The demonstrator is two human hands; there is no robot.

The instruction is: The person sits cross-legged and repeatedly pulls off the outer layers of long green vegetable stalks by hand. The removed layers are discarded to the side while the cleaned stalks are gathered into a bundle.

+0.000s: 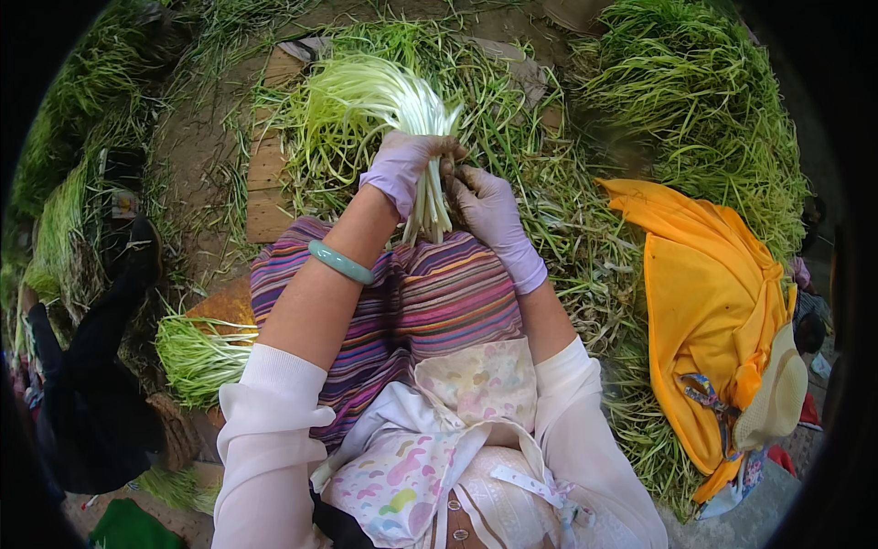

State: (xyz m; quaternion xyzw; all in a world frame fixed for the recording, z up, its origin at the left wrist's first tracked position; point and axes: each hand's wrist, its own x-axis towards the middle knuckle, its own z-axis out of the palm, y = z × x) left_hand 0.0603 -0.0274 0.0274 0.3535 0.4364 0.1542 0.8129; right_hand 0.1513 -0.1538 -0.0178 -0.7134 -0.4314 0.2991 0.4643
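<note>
My left hand (405,165), in a thin lilac glove, is closed around a bunch of chive-like stalks (429,106). White stems run through the fist, with the cut ends hanging below it over my knees and pale green leaves fanning out to the upper left. My right hand (490,206), gloved alike, is beside the stems with thumb and fingers bent together at the bunch's right edge. Whether those fingers pinch a stalk is hidden. Loose stalks and trimmings (507,147) lie heaped beyond both hands, partly over a wooden board (266,171).
Another bunch (206,357) rests on a rusty brown surface (230,302) by my left leg. A tall green heap (706,103) stands at upper right. Orange cloth (713,295) and a straw hat (772,391) are at right. A person in dark clothes (89,405) is at left.
</note>
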